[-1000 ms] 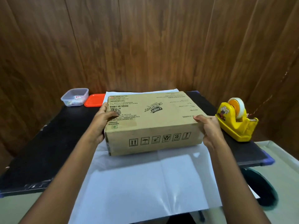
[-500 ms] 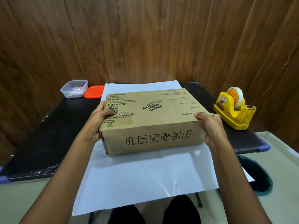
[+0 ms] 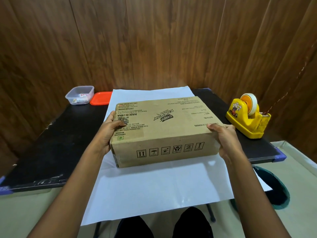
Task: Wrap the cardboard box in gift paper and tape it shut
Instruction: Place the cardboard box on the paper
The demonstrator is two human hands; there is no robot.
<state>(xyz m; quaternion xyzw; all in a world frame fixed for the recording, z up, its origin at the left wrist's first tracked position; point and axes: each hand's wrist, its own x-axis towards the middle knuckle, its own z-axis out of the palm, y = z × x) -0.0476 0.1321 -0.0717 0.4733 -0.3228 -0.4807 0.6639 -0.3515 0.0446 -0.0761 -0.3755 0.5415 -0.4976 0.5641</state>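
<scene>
A brown cardboard box point(image 3: 164, 127) with black print lies flat on a white sheet of gift paper point(image 3: 154, 189) spread over the black table point(image 3: 56, 148). The paper hangs over the table's near edge. My left hand point(image 3: 109, 133) grips the box's left end, thumb on top. My right hand point(image 3: 224, 140) grips the right end, thumb on the top edge. A yellow tape dispenser point(image 3: 248, 117) with a roll of tape stands to the right of the box.
A clear plastic container point(image 3: 79, 95) and its orange lid point(image 3: 101, 98) sit at the table's back left. Wooden wall panels close the back. A dark green bin point(image 3: 274, 189) stands on the floor at the right. My knees show below the paper.
The box, held in both hands, has shifted a little nearer along the paper. More of the paper shows behind the box.
</scene>
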